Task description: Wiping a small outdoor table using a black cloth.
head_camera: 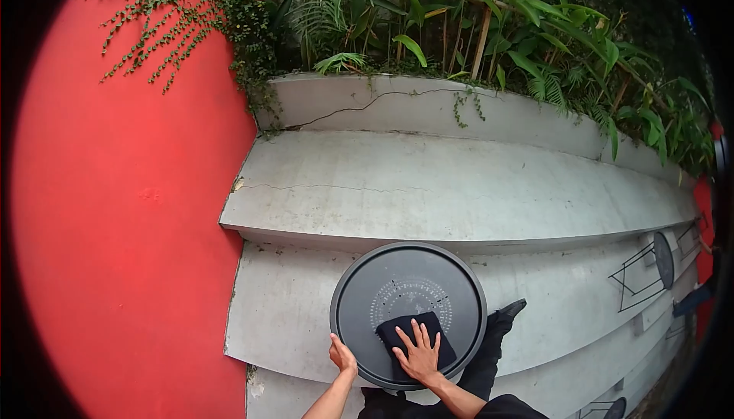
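Observation:
A round dark grey tray-like tabletop with a raised rim is in front of me, at the lower middle of the view. Rings of pale marks and small dark dots surround its centre. My left hand holds the rim at the left, fingers along the outer edge. Under the spread fingers of my right hand, a folded black cloth lies pressed flat on the near part of the top. Whatever supports the tabletop is hidden beneath it.
Broad grey concrete steps curve rightward, with a red wall on the left. Plants grow behind the upper ledge. My black-clad leg and shoe extend right. Small wire-framed round tables stand at right, near a partly visible person.

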Available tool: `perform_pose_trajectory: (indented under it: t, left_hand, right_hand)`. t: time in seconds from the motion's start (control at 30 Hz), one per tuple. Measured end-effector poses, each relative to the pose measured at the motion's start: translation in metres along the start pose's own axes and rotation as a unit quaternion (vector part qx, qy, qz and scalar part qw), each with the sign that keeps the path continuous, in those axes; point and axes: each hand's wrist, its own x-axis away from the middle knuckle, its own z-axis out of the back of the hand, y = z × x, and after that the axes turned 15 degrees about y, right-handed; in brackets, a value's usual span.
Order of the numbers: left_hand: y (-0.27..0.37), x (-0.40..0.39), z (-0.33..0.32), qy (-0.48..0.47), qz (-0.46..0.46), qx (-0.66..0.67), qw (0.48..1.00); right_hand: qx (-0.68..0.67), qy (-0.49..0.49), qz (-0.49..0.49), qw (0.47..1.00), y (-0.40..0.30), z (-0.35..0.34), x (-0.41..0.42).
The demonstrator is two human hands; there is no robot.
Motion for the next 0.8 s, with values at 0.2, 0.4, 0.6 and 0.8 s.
perform_pose_trajectory:
  t: [0.2, 0.4, 0.6, 0.8]
  left_hand:
    - [-0.009, 0.0, 0.0, 0.02, -0.032, 0.037, 0.999]
    - [-0.004, 0.003, -0.001, 0.032, -0.052, 0.01, 0.998]
    - [-0.001, 0.003, 0.003, 0.05, -0.062, -0.003, 0.997]
    - [0.004, 0.002, 0.004, 0.067, -0.095, -0.018, 0.993]
  right_hand:
    - [-0.01, -0.032, 0.028, 0.999, 0.034, 0.034, -0.017]
    - [0.018, -0.033, 0.066, 0.997, 0.058, 0.024, -0.015]
    - [0.101, 0.061, -0.05, 0.992, 0.1, 0.009, -0.078]
    - [0.084, 0.11, -0.028, 0.99, 0.1, -0.026, -0.182]
